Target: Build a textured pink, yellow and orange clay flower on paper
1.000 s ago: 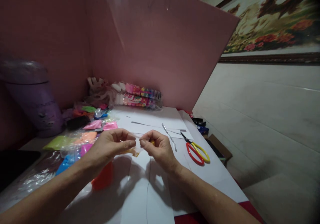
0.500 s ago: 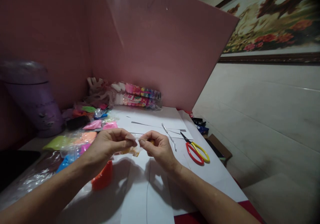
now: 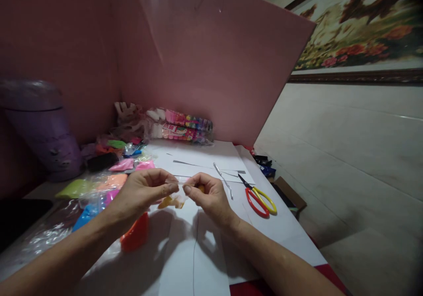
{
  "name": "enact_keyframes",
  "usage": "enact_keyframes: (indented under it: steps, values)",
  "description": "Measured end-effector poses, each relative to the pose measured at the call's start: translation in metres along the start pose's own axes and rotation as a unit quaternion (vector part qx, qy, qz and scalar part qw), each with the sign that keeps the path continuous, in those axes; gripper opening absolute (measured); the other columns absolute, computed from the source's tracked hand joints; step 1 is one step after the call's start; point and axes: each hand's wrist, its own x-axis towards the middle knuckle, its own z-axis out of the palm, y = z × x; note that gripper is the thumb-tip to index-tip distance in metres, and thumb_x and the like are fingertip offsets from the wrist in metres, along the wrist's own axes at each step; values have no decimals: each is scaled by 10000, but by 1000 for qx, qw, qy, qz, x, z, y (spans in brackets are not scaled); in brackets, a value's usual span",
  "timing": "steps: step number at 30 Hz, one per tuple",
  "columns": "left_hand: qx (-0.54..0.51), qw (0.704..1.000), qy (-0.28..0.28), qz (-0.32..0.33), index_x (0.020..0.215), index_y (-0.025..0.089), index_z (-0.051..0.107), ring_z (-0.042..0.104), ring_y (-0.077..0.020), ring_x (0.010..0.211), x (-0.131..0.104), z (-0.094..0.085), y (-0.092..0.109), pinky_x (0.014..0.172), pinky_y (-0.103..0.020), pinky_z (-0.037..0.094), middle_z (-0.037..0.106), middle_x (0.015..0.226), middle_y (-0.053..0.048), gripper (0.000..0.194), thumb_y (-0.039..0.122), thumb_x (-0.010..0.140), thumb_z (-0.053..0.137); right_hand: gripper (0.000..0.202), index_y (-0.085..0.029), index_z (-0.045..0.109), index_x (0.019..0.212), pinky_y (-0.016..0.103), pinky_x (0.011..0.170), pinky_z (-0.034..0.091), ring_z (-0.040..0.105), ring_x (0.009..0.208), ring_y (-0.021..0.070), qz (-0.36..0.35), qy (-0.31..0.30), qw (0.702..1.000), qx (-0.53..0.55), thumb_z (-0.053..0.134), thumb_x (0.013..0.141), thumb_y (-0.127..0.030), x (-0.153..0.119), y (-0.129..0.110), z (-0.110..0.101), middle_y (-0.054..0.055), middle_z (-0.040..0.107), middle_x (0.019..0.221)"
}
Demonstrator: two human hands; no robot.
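Note:
Both hands are raised over the white paper (image 3: pixel 185 252), fingertips a short gap apart. My left hand (image 3: pixel 150 189) pinches one side of a small clear plastic bag (image 3: pixel 181 192) between thumb and forefinger. The other side of the bag is pinched by my right hand (image 3: pixel 209 195). An orange-yellow lump, like soft clay (image 3: pixel 171 202), shows in or against the bag below the left fingers. More of that colour peeks out behind the right thumb, mostly hidden. Under my left wrist lies an orange packet (image 3: pixel 135 233).
Scissors (image 3: pixel 257 201) with red and yellow handles lie right of my right hand, beside a thin silvery tool (image 3: pixel 223 181). Coloured clay packets (image 3: pixel 110 182) spread at left, near a purple tumbler (image 3: pixel 49 133). Bagged colourful packs (image 3: pixel 181 126) rest against the pink panel (image 3: pixel 198 58).
The fingers have shifted very slightly and the orange-yellow lump shows more below the left fingers. Both hands keep their pinch on the bag; the things around them stay put.

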Motion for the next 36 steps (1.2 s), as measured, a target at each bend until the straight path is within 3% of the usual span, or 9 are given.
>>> enact_keyframes:
  steps: [11,26,36]
  values:
    - [11,1000,22,15,660,160,688,554,-138,554,-1,1,1,504,-237,408,641,609,-19,220,368,637,756,167,-169,619,708,218,460,281,357,494,74,-22,-4,1000,-10,692,714,-319,-1,-1,0,-51,466,561]
    - [65,996,0,68,643,165,681,532,-118,547,-4,3,4,511,-218,403,640,597,-8,177,328,711,687,156,-173,618,681,220,459,274,344,487,73,-17,-11,1000,4,683,717,-311,-2,0,0,-44,498,567]
    - [13,999,29,14,725,185,698,613,-154,661,-3,3,4,566,-223,452,697,686,-23,184,352,667,748,157,-159,612,678,225,464,258,330,488,74,-25,9,1000,-16,668,723,-299,0,-2,-2,-47,472,554]
